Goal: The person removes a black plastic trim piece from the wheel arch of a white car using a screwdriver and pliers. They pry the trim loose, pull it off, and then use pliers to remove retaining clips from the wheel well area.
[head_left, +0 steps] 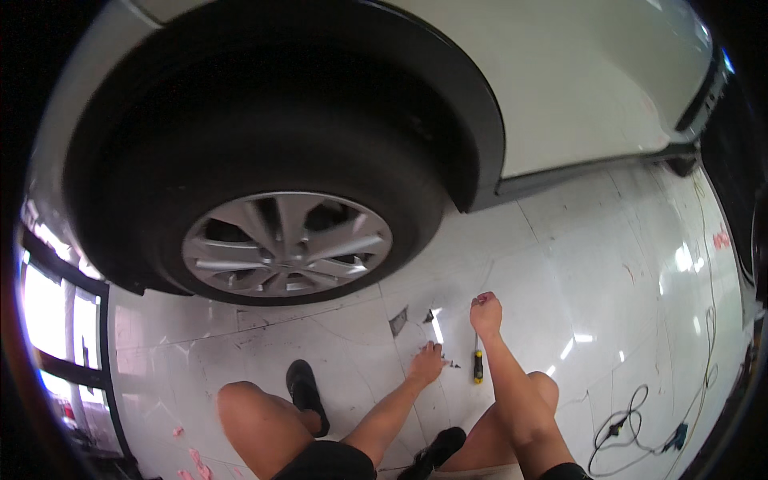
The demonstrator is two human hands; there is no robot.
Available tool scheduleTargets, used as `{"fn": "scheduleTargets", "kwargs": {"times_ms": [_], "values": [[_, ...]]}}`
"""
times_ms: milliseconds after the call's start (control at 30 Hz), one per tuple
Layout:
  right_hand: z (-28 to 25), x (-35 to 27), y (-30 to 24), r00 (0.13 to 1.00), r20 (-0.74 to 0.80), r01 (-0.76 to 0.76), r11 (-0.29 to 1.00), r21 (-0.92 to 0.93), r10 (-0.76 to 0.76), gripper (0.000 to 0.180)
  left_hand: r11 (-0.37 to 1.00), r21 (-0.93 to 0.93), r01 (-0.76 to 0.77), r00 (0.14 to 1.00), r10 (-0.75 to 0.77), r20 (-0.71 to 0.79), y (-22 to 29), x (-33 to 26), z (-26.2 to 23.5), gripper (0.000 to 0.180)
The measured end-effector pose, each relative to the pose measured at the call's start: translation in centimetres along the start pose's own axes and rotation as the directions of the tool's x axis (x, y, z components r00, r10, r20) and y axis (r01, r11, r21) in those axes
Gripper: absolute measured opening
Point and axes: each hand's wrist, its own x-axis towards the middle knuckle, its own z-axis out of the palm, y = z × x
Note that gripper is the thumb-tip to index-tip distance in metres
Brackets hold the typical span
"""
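Observation:
My left hand [427,363] reaches down low over the floor, fingers bent, beside small dark pieces [453,365] too small to name. Whether anything sits between its fingers is hidden. My right hand [486,314] is closed in a fist farther out and to the right; what it holds, if anything, I cannot make out. Just left of my right forearm is a screwdriver [478,368] with a black and yellow handle nearest me, its thin shaft pointing away. Another small dark piece [429,317] lies beyond my left hand.
A light-coloured car's wheel [288,254] and dark arch trim [485,120] rise in front of me. Cables [632,424] loop across the tiled floor at right. Pink scraps [198,462] lie at lower left. A dark patch [398,321] marks a tile.

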Motion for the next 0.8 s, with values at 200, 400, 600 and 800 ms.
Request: {"fn": "scheduleTargets", "kwargs": {"times_ms": [200,400,600,800], "values": [[-4.8,-6.0,-26.8,0.813,0.390,-0.318,0.232,0.919,-0.431,0.037,0.496,-0.828,-0.261,0.616,-0.575,-0.538,-4.8,-2.7,-19.8,0.029],[-13.1,-7.6,-47.8,0.710,0.078,-0.556,-0.490,0.672,-0.700,0.067,-0.139,-0.355,-0.925,0.373,-0.143,-0.917,4.8,-17.6,-61.4,0.091],[-13.9,-7.1,-50.4,0.800,0.054,-0.439,-0.522,0.731,-0.598,0.059,0.050,-0.491,-0.870,0.420,-0.447,-0.790,6.2,-18.0,-66.3,0.073],[-14.4,-8.6,-52.2,0.919,0.039,-0.217,-0.422,0.880,-0.391,0.052,0.099,-0.480,-0.871,0.403,-0.415,-0.816,5.1,-18.3,-65.0,0.068]]}}
